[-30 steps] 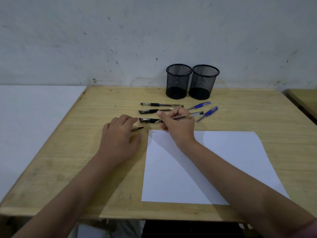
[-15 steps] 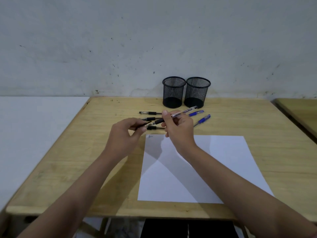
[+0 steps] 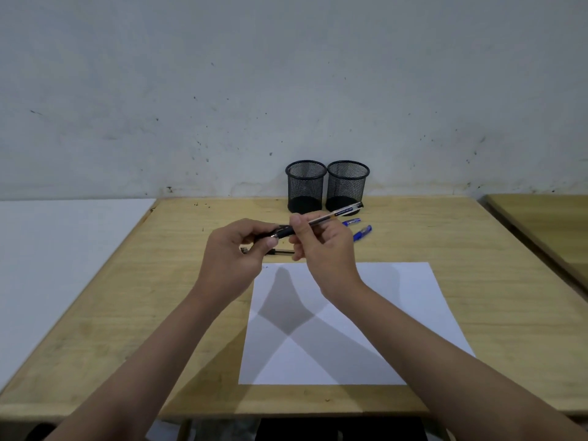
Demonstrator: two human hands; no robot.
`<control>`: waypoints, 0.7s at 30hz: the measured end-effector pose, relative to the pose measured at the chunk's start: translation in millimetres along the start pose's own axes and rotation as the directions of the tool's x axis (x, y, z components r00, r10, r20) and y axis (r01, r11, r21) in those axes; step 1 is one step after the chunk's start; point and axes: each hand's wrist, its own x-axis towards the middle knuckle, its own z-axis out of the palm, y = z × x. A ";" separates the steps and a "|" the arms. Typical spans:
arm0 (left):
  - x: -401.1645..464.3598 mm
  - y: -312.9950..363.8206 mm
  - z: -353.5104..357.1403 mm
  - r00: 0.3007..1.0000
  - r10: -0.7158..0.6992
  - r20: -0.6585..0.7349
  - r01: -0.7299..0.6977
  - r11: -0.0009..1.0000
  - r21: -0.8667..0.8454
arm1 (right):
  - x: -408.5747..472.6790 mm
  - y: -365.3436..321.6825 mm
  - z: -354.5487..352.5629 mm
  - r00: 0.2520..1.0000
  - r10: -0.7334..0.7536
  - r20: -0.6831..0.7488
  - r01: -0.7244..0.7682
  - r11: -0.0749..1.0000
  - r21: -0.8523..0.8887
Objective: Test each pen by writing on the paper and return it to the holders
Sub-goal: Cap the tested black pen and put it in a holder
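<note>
Pen (image 3: 321, 218) held above the table (image 3: 477, 249), right hand (image 3: 321, 249) gripping its barrel, left hand (image 3: 235, 249) pinching the cap end. A hard tug could fling the cap off the nearby left edge. Paper (image 3: 366, 313) lies clear below; both holders (image 3: 327, 186) stand empty and open behind.

The worktop (image 3: 477, 281) is pale yellow wood with a faint grain. The paper (image 3: 397, 313) is white, crossed by grey shadows. Two holders (image 3: 306, 186) (image 3: 347, 186) are black wire mesh with solid black bases. The held pen (image 3: 321, 218) has a clear barrel, a black grip section and a dark blue label. Two pens (image 3: 351, 222) (image 3: 362, 232) lying behind it are blue. The wall (image 3: 286, 90) is off-white, speckled with dark marks.
</note>
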 end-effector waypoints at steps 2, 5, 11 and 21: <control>5.0 1.2 3.3 1.000 -0.019 -0.009 0.019 1.000 -0.004 | 0.8 -3.2 -0.5 0.994 0.106 -0.017 -0.107 0.990 -0.093; 17.1 2.7 4.3 0.999 -0.029 -0.024 0.030 0.999 0.033 | 2.2 -5.0 -4.2 0.979 0.173 -0.106 -0.191 0.964 -0.184; 43.4 8.3 1.1 0.995 -0.013 0.102 -0.001 0.991 0.134 | 29.3 -2.6 -25.9 0.861 -0.492 0.128 0.458 0.640 -0.616; 104.8 -11.9 28.2 1.000 0.020 0.011 -0.022 0.990 0.141 | 113.3 -30.6 -48.5 0.847 -0.509 0.157 0.490 0.631 -0.601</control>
